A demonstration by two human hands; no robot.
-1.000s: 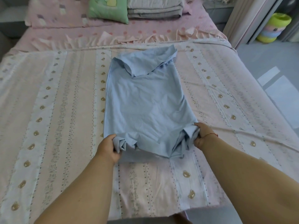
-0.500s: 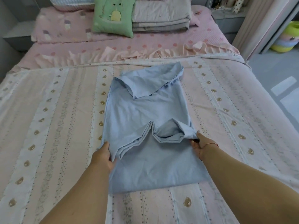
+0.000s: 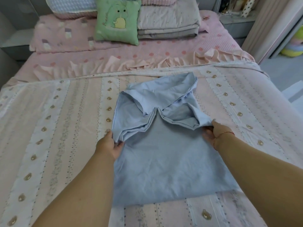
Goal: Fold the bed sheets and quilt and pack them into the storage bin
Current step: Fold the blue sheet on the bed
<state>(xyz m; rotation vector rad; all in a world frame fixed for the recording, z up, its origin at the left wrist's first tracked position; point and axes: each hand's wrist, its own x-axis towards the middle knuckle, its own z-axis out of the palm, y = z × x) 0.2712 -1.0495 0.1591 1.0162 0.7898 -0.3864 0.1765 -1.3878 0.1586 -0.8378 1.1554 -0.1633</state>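
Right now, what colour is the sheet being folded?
Plain light blue; the sheet shows best in the head view, the only one.

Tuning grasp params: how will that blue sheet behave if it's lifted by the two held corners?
Likely floppy: the blue sheet sags into soft pleats between the left hand and right hand. Probably light, since pinched edges alone hold the fold up. Stacked layers may slide apart; the far flap already lies loose and rumpled.
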